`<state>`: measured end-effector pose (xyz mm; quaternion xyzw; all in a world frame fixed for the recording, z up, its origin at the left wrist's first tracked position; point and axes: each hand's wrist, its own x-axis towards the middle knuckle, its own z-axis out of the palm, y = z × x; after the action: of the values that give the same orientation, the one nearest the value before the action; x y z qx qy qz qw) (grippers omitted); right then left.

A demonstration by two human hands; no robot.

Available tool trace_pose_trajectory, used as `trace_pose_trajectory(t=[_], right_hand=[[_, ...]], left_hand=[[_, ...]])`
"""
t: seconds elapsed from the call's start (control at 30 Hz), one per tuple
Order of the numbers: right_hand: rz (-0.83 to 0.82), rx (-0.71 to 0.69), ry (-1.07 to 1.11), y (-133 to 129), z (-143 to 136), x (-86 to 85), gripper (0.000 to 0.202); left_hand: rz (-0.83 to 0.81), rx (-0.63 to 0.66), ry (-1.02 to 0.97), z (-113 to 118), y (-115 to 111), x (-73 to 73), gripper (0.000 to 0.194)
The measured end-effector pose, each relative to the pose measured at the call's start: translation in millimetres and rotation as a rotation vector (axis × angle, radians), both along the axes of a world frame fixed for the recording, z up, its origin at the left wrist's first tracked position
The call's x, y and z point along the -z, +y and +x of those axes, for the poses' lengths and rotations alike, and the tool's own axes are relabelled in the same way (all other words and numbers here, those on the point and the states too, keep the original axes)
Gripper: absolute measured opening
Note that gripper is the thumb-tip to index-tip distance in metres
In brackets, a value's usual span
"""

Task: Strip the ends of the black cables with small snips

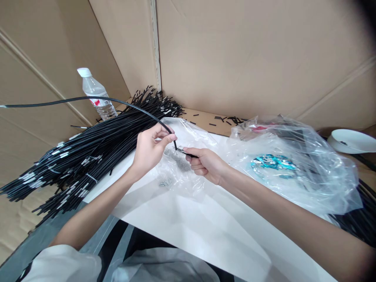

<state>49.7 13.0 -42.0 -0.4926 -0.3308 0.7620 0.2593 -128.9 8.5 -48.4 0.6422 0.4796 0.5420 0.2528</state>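
Note:
My left hand (pixel 152 148) pinches a black cable (pixel 138 108) near its end, between thumb and fingers. The cable arcs away to the left edge of the view, over the bottle. Close beside it, my right hand (pixel 205 163) is closed round a small dark tool (pixel 190 155), whose tip meets the cable's lower end. Exactly what the tip touches is too small to tell. Beneath both hands lies a clear plastic bag (pixel 183 164) with small grey pieces in it, on white sheeting (pixel 188 219).
Bundles of black cables (pixel 100 145) lie at the left, near a water bottle (pixel 101 98). Short black pieces (pixel 232 119) are scattered at the back. Rightward are a large plastic bag (pixel 311 176), a white bowl (pixel 352 141) and more dark cables (pixel 360 215). Cardboard walls (pixel 249 58) stand behind.

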Motion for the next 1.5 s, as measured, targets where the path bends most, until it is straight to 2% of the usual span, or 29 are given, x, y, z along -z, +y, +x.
trace_pose_trajectory(t=[0.17,0.27,0.37,0.77,0.97,1.17,1.3,1.5], right_hand=[[-0.012,-0.009,0.033,2,3,4.9,0.029],[-0.044,-0.046,0.034,4,4,6.1,0.033],[-0.055,-0.07,0.036,5,3,5.3,0.034],[0.006,0.013,0.005,1,2,8.0,0.028],[0.017,0.006,-0.017,1,1,6.6,0.024],[0.017,-0.015,-0.004,2,0,12.0,0.031],[0.002,-0.049,0.001,5,-3,13.2,0.035],[0.023,-0.011,-0.021,3,-3,12.3,0.033]], left_hand=[[-0.012,-0.013,0.008,0,-1,8.9,0.013],[-0.009,-0.027,0.023,1,-1,11.4,0.013],[-0.003,-0.038,0.027,3,-1,11.7,0.013],[0.0,-0.043,0.017,6,1,15.4,0.012],[0.011,-0.049,0.005,6,0,17.0,0.014],[0.004,-0.058,-0.022,4,1,18.3,0.015],[0.032,-0.062,-0.039,3,2,20.9,0.014],[0.122,-0.081,0.003,2,4,25.3,0.01]])
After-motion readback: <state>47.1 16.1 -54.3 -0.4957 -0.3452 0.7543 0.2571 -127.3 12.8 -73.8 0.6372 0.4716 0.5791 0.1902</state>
